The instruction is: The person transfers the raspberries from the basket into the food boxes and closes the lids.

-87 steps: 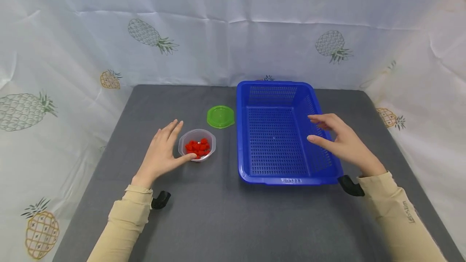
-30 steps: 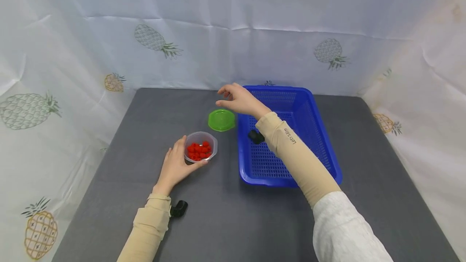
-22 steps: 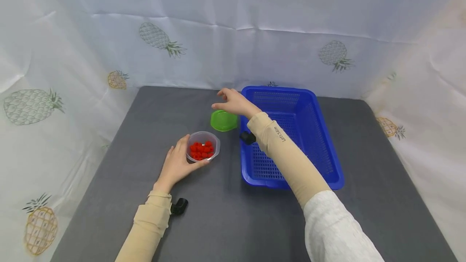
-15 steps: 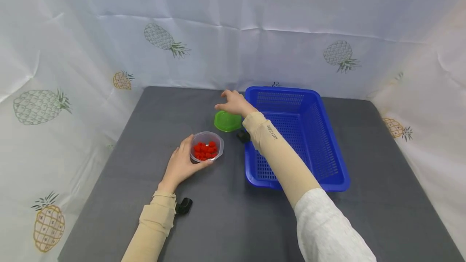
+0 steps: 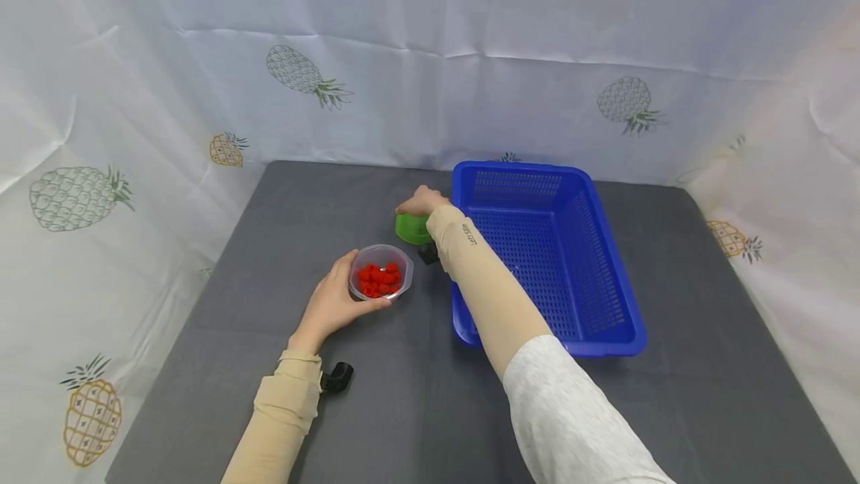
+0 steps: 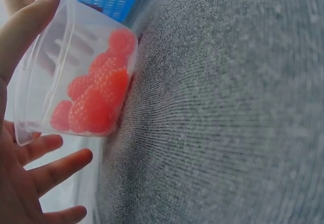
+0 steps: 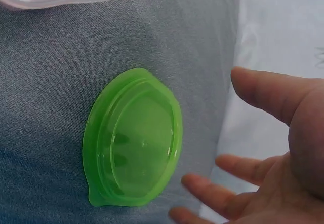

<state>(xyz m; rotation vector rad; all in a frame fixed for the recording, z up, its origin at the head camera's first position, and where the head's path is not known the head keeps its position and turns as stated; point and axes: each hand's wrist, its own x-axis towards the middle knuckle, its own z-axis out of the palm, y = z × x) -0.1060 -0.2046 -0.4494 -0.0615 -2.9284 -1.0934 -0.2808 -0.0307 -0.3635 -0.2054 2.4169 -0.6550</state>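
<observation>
A clear plastic container [image 5: 378, 252] with several red raspberries [image 5: 379, 280] in it stands on the grey table. My left hand [image 5: 334, 301] holds it by the rim, the thumb on the near side and fingers on the left; in the left wrist view some fingers are spread beside its wall [image 6: 86, 29]. Behind the container lies a green plastic lid [image 5: 411, 231], flat on the cloth. Over it hovers my right hand [image 5: 425, 202], partly hiding it in the head view. The right wrist view shows the fingers apart and a gap to the lid [image 7: 136, 138].
A blue perforated basket [image 5: 537, 260] stands right of the lid, and my right forearm passes over its left side. White curtains [image 5: 430, 95] with printed pineapples hang behind and beside the table [image 5: 416, 394].
My left hand has come in to the container and taken hold of its rim. My right hand has crossed from the basket to the left and lowered over the green lid.
</observation>
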